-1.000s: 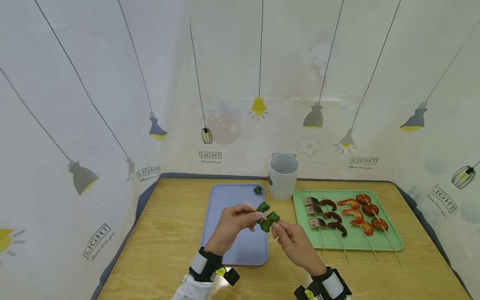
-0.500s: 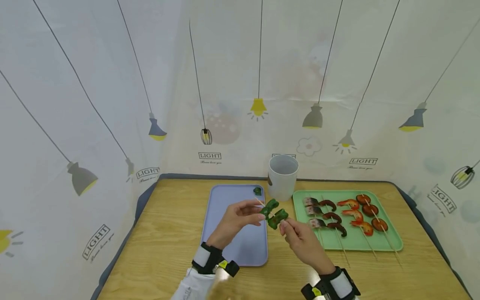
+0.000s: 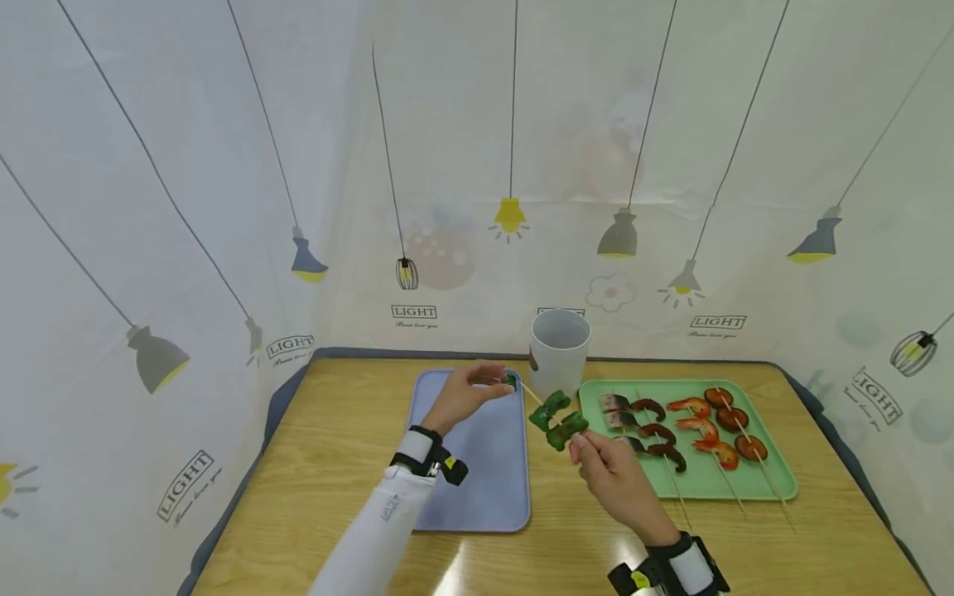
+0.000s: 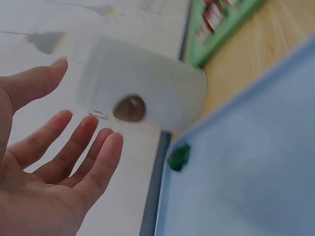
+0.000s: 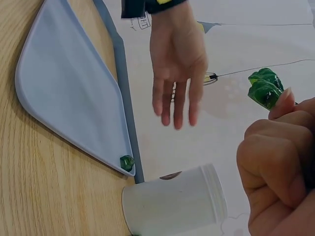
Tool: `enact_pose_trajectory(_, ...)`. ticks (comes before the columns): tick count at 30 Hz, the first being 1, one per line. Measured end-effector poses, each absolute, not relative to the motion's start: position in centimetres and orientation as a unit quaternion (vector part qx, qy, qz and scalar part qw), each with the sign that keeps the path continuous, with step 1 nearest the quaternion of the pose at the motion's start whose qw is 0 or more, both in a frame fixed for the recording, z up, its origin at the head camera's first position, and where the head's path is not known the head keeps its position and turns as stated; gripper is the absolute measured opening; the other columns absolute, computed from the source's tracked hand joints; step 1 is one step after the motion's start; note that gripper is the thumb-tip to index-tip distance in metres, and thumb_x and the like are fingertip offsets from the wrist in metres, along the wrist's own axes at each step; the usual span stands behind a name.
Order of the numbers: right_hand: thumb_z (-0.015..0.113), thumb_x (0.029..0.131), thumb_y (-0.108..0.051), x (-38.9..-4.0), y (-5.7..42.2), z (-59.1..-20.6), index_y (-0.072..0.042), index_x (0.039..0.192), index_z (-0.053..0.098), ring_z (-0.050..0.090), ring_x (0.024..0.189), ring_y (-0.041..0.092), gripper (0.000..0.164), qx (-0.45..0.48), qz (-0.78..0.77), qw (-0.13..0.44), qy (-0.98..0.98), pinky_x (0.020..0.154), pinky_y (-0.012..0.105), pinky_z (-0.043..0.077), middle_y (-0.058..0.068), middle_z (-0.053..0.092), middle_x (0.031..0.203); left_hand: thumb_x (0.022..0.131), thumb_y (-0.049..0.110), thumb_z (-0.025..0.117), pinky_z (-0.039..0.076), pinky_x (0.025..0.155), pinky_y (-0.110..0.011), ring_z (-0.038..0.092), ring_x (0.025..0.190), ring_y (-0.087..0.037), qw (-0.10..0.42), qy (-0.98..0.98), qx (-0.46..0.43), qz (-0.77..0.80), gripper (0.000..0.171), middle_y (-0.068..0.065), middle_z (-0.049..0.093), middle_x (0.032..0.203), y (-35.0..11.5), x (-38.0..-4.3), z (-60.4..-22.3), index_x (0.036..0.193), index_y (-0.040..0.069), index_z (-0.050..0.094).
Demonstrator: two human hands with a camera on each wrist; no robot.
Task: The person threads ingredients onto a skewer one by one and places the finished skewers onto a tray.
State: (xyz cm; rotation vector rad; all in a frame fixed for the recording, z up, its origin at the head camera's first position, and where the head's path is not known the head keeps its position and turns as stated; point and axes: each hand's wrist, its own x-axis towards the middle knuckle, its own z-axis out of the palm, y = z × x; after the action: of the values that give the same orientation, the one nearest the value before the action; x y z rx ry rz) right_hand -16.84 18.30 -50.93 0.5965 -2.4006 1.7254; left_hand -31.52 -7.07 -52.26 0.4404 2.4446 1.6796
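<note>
My right hand (image 3: 617, 484) grips a wooden skewer (image 3: 530, 392) by its lower end, with its bare tip slanting up to the left. Two green pepper pieces (image 3: 559, 420) are threaded on it, just above the fingers; in the right wrist view the green pepper (image 5: 266, 88) shows beside the curled fingers (image 5: 275, 157). Over the far part of the blue tray (image 3: 477, 484) is my left hand (image 3: 464, 399), holding nothing, fingers spread apart in the left wrist view. A loose green pepper piece (image 4: 179, 157) lies in the tray's far right corner, overlapped by the left fingertips in the head view.
Behind the trays stands a whitish cup (image 3: 559, 360). On the right, a green tray (image 3: 771, 480) bears skewers of fish pieces, tentacles, shrimp (image 3: 696, 429) and mushroom caps (image 3: 750, 448), their sticks jutting over its front edge. A printed curtain rises behind the table.
The left hand has left the threaded pepper pieces and moved up and left toward the loose piece on the blue tray. The right hand has shifted right and slightly down with the skewer.
</note>
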Motion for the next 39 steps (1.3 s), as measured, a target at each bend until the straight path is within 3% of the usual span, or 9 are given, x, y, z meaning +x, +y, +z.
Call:
enact_pose_trajectory(6, 0.042, 0.112, -0.015, -16.6, 18.7, -51.2, -0.005, 0.083, 0.057, 0.029, 0.043, -0.003, 0.034, 0.201, 0.581, 0.054, -0.787, 0.037, 0.02, 0.029, -0.002, 0.034, 0.051, 0.09, 0.02, 0.081, 0.057, 0.095, -0.046, 0.065, 0.119, -0.032, 0.047, 0.859, 0.134, 0.492, 0.04, -0.015, 0.069, 0.131, -6.2, -35.0, -54.2, 0.127, 0.012, 0.07)
enact_pose_trajectory(12, 0.042, 0.112, -0.015, -16.4, 19.0, -51.3, -0.005, 0.084, 0.056, 0.029, 0.044, -0.003, 0.033, 0.194, 0.582, 0.059, -0.788, 0.038, 0.02, 0.029, 0.0, 0.035, 0.051, 0.088, 0.008, 0.079, 0.055, 0.1, -0.046, 0.064, 0.119, -0.034, 0.027, 0.899, 0.177, 0.4, 0.039, -0.017, 0.069, 0.128, -5.4, -37.6, -56.2, 0.126, 0.002, 0.069)
enact_pose_trajectory(22, 0.043, 0.112, -0.015, -16.2, 19.3, -51.5, -0.006, 0.084, 0.057, 0.03, 0.044, -0.003, 0.033, 0.179, 0.584, 0.064, -0.789, 0.039, 0.021, 0.031, 0.0, 0.037, 0.051, 0.088, -0.003, 0.072, 0.05, 0.111, -0.043, 0.06, 0.127, -0.029, 0.009, 0.953, 0.207, 0.22, 0.038, -0.01, 0.068, 0.13, -3.6, -39.2, -58.3, 0.125, 0.008, 0.072)
enact_pose_trajectory(26, 0.043, 0.112, -0.015, -16.2, 19.5, -51.5, -0.005, 0.084, 0.057, 0.03, 0.044, -0.003, 0.033, 0.179, 0.588, 0.064, -0.786, 0.039, 0.02, 0.031, 0.002, 0.036, 0.051, 0.088, -0.008, 0.067, 0.052, 0.109, -0.041, 0.061, 0.126, -0.028, 0.003, 0.96, 0.207, 0.19, 0.04, -0.01, 0.067, 0.131, -2.8, -39.2, -58.7, 0.124, 0.009, 0.073)
enact_pose_trajectory(33, 0.043, 0.112, -0.016, -16.2, 19.5, -51.6, -0.004, 0.084, 0.057, 0.029, 0.044, -0.003, 0.033, 0.174, 0.585, 0.062, -0.79, 0.039, 0.021, 0.031, 0.001, 0.035, 0.051, 0.087, -0.016, 0.064, 0.059, 0.095, -0.038, 0.067, 0.109, -0.026, -0.007, 0.96, 0.212, 0.184, 0.041, -0.011, 0.068, 0.119, -2.4, -39.0, -58.9, 0.118, 0.008, 0.077)
enact_pose_trajectory(39, 0.043, 0.112, -0.016, -16.2, 19.4, -51.5, -0.004, 0.084, 0.057, 0.03, 0.044, -0.003, 0.034, 0.17, 0.586, 0.062, -0.79, 0.04, 0.02, 0.03, -0.003, 0.035, 0.052, 0.088, -0.011, 0.067, 0.057, 0.1, -0.041, 0.068, 0.113, -0.03, -0.011, 0.957, 0.207, 0.201, 0.033, -0.014, 0.071, 0.119, -2.8, -39.0, -59.3, 0.114, 0.004, 0.077)
